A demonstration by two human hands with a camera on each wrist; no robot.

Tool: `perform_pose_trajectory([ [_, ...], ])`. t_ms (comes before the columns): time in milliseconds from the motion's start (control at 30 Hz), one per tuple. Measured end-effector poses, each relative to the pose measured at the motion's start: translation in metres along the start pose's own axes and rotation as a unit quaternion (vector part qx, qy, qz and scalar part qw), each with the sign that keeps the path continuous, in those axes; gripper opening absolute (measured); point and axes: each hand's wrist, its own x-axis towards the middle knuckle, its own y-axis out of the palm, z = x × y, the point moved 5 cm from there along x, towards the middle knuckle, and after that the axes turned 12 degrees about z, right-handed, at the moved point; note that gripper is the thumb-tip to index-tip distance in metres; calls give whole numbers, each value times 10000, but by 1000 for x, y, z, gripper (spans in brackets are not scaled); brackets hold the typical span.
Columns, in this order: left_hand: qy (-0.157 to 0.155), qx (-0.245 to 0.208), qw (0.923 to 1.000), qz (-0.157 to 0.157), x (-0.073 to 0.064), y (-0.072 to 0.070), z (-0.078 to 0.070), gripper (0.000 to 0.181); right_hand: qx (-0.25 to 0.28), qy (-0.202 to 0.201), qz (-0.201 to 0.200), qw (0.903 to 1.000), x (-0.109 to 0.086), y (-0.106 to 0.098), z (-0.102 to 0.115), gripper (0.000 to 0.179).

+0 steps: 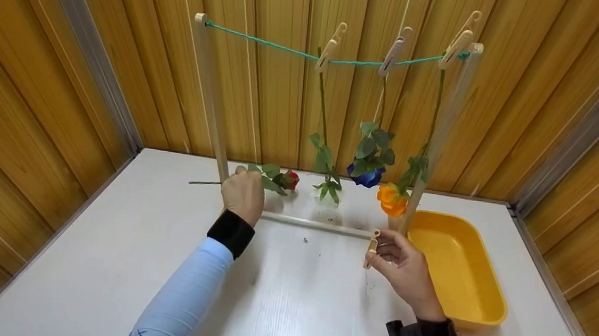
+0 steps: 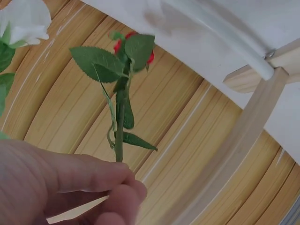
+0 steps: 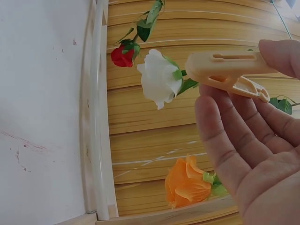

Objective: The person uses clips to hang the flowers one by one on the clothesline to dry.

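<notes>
My left hand (image 1: 244,194) pinches the stem of a red artificial rose (image 1: 290,180) between thumb and fingers. The rose lies nearly level behind the left post in the head view, bloom to the right. The left wrist view shows its green stem (image 2: 120,140) rising from the fingertips. In my right hand (image 1: 406,270), a beige clothespin (image 1: 371,252) is held between thumb and fingers, just in front of the bottom bar. Hanging head down from a green cord (image 1: 266,43) are a white rose (image 3: 160,79), a blue rose (image 1: 366,174) and an orange rose (image 1: 392,200), each by a clothespin.
A wooden frame with a left post (image 1: 211,97), a right post (image 1: 448,131) and a bottom bar (image 1: 316,225) stands on the white table (image 1: 111,249). Right of it sits a yellow basin (image 1: 456,276). Wood-patterned panels (image 1: 285,6) enclose the back and sides.
</notes>
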Motion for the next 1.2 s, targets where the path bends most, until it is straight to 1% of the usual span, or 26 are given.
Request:
perform_pose_trajectory([
  [233, 166, -291, 9990, -292, -7, -25, 4, 14, 21, 144, -28, 9999, -1, -2, 4, 40],
  [367, 507, -571, 9953, -594, -16, -40, 3, 12, 31, 241, -48, 9997, -2, -3, 6, 41],
  [467, 814, -957, 9893, -743, -25, -48, 2, 12, 56, 322, -58, 9994, -2, -4, 7, 42],
  [567, 1016, -1454, 9815, -725, -33, -53, 4, 12, 85, 370, -76, 9993, -2, -5, 8, 42],
  [667, 1090, -2017, 9710, -672, -40, -54, 7, 10, 104, 347, -104, 9993, -2, -6, 10, 42],
  [800, 1070, -2832, 9512, -600, -49, -53, 12, 9, 62, 140, -121, 9998, -2, -8, 12, 41],
  [867, 1058, -3138, 9419, -569, -53, -52, 13, 10, 61, -37, -127, 9999, -2, -8, 13, 41],
  [1033, 1057, -3561, 9267, -570, -65, -50, 10, 12, 156, -325, -147, 9992, -1, -10, 16, 40],
  [1100, 1066, -3691, 9216, -548, -70, -47, 7, 13, 131, -324, -170, 9992, -1, -10, 17, 40],
  [1200, 1101, -3862, 9148, -435, -76, -42, 2, 16, 59, -254, -208, 9994, -1, -12, 18, 41],
])
